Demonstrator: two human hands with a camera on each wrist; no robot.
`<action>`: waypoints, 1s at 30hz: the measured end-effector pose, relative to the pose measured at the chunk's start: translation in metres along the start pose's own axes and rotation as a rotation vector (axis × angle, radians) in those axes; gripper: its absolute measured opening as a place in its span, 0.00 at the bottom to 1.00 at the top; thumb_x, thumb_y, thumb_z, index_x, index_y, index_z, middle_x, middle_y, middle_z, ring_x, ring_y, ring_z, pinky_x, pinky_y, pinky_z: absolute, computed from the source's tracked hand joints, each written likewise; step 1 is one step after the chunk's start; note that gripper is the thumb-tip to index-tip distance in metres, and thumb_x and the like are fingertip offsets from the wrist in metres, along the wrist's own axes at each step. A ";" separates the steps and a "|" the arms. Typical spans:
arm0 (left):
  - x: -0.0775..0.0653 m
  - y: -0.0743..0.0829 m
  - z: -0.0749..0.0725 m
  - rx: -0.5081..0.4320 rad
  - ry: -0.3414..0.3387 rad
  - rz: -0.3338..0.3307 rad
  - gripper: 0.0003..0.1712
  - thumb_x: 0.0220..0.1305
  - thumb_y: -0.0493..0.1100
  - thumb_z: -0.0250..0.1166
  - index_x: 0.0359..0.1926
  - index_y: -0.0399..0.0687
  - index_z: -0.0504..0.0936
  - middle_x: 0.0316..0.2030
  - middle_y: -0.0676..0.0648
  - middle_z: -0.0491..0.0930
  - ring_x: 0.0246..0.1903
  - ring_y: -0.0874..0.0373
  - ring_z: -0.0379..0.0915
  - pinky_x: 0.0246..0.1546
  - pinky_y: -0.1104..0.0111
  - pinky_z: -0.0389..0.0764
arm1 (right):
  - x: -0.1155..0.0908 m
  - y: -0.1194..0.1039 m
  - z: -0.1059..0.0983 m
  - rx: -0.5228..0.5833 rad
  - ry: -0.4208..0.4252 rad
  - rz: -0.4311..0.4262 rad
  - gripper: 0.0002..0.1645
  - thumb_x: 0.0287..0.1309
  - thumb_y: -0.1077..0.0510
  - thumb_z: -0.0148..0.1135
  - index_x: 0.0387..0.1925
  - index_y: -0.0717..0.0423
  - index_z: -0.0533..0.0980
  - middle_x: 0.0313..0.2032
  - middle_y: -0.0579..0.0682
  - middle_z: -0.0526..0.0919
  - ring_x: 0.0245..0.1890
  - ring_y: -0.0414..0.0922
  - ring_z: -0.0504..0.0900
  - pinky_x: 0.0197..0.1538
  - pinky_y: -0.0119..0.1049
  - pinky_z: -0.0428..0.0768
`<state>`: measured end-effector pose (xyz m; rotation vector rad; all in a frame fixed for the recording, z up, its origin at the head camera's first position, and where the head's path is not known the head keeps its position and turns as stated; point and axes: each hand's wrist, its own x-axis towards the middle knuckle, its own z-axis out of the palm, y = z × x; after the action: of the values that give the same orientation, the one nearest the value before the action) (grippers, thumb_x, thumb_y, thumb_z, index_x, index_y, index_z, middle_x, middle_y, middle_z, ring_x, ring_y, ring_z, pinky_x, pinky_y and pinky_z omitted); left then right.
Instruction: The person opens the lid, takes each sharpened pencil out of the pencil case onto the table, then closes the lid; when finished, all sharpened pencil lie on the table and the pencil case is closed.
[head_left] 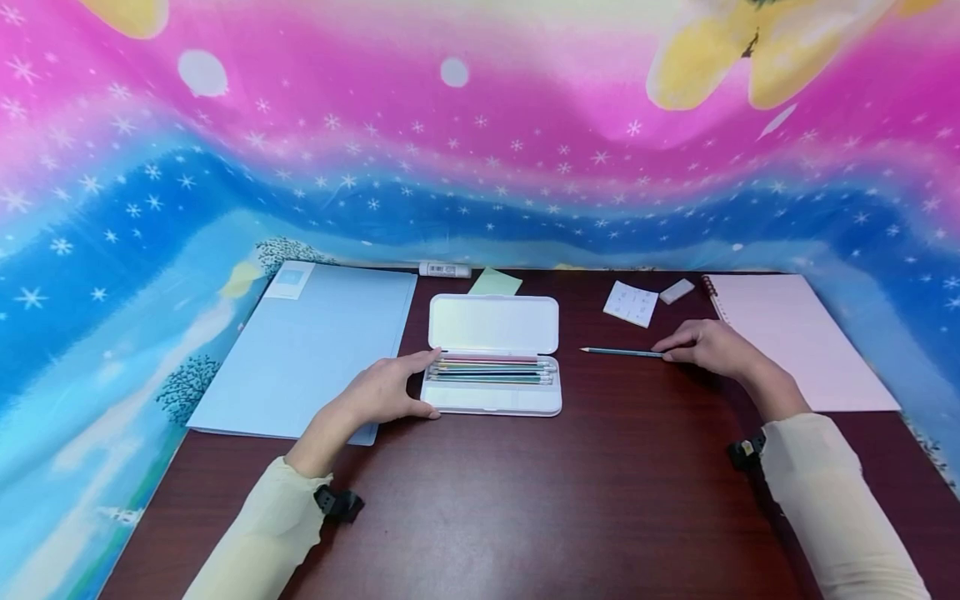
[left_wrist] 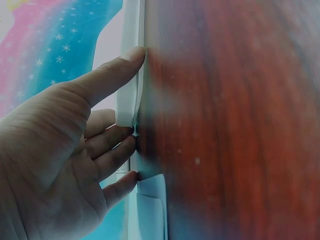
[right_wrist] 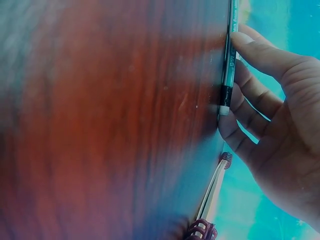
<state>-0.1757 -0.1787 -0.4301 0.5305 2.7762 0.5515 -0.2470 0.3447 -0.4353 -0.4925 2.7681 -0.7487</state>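
Observation:
A white pencil case (head_left: 495, 325) lies with its lid raised at the middle of the table, several pencils (head_left: 491, 370) in its tray. My left hand (head_left: 378, 390) holds the case's left end, thumb at the front corner and fingers at the back. In the left wrist view the thumb presses the side of the case (left_wrist: 129, 95). To the right, a green pencil (head_left: 618, 351) lies on or just over the table, its tip toward the case. My right hand (head_left: 712, 348) pinches it toward its white eraser end, seen in the right wrist view by the pencil's black band (right_wrist: 226, 95).
A light blue folder (head_left: 307, 350) lies left, partly under my left hand. A pink spiral notebook (head_left: 802, 342) lies right. At the back are a white tube (head_left: 445, 270), a green paper (head_left: 497, 282), a white printed paper (head_left: 632, 303) and an eraser (head_left: 677, 291).

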 end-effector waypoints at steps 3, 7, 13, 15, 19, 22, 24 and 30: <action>0.000 -0.001 0.001 0.000 0.000 0.000 0.56 0.52 0.60 0.78 0.78 0.53 0.62 0.74 0.45 0.67 0.71 0.45 0.67 0.67 0.48 0.71 | 0.000 0.000 -0.001 -0.005 -0.004 -0.010 0.13 0.65 0.59 0.67 0.47 0.43 0.89 0.45 0.51 0.85 0.45 0.47 0.79 0.48 0.41 0.77; 0.000 -0.001 0.002 -0.003 0.000 -0.004 0.56 0.52 0.60 0.78 0.78 0.53 0.62 0.74 0.45 0.68 0.70 0.45 0.68 0.67 0.48 0.71 | 0.000 -0.009 -0.005 0.005 0.016 -0.021 0.13 0.66 0.55 0.67 0.51 0.43 0.87 0.49 0.52 0.84 0.50 0.50 0.79 0.54 0.49 0.76; 0.000 -0.001 0.001 -0.008 0.000 -0.009 0.56 0.52 0.60 0.78 0.78 0.53 0.62 0.74 0.46 0.67 0.70 0.45 0.67 0.67 0.48 0.71 | 0.007 -0.040 -0.004 -0.018 0.057 -0.082 0.16 0.65 0.49 0.68 0.53 0.43 0.86 0.49 0.50 0.85 0.49 0.48 0.80 0.54 0.49 0.76; 0.000 -0.001 0.001 -0.008 -0.001 -0.008 0.56 0.52 0.60 0.78 0.78 0.54 0.62 0.74 0.46 0.67 0.71 0.45 0.67 0.68 0.48 0.71 | 0.012 -0.053 0.000 -0.036 0.066 -0.123 0.16 0.65 0.49 0.68 0.53 0.42 0.86 0.48 0.48 0.86 0.48 0.47 0.81 0.53 0.48 0.76; -0.001 -0.001 0.000 -0.009 0.002 -0.005 0.56 0.52 0.60 0.78 0.78 0.54 0.62 0.74 0.46 0.67 0.71 0.45 0.67 0.68 0.48 0.70 | 0.023 -0.083 0.015 -0.052 0.072 -0.211 0.16 0.64 0.51 0.69 0.53 0.43 0.86 0.47 0.46 0.88 0.47 0.45 0.83 0.52 0.47 0.78; -0.001 -0.002 0.000 -0.014 0.004 -0.005 0.56 0.52 0.60 0.78 0.78 0.53 0.62 0.74 0.46 0.67 0.71 0.45 0.67 0.68 0.48 0.71 | 0.031 -0.111 0.028 -0.038 0.056 -0.281 0.16 0.63 0.54 0.70 0.53 0.45 0.86 0.46 0.46 0.89 0.45 0.44 0.84 0.52 0.47 0.80; -0.002 -0.002 0.000 -0.015 0.006 -0.007 0.56 0.52 0.60 0.78 0.78 0.53 0.62 0.74 0.46 0.67 0.71 0.45 0.67 0.68 0.48 0.70 | 0.035 -0.130 0.036 -0.027 0.036 -0.316 0.16 0.63 0.55 0.70 0.52 0.46 0.86 0.46 0.46 0.89 0.45 0.43 0.85 0.53 0.47 0.81; -0.001 0.000 0.001 -0.008 0.002 -0.006 0.56 0.53 0.60 0.78 0.78 0.53 0.62 0.74 0.46 0.67 0.71 0.45 0.67 0.68 0.48 0.71 | 0.046 -0.172 0.059 -0.076 -0.045 -0.381 0.15 0.64 0.57 0.68 0.53 0.45 0.87 0.48 0.45 0.89 0.48 0.42 0.86 0.53 0.45 0.83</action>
<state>-0.1750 -0.1792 -0.4307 0.5194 2.7751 0.5613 -0.2270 0.1616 -0.4015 -1.0586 2.6981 -0.6974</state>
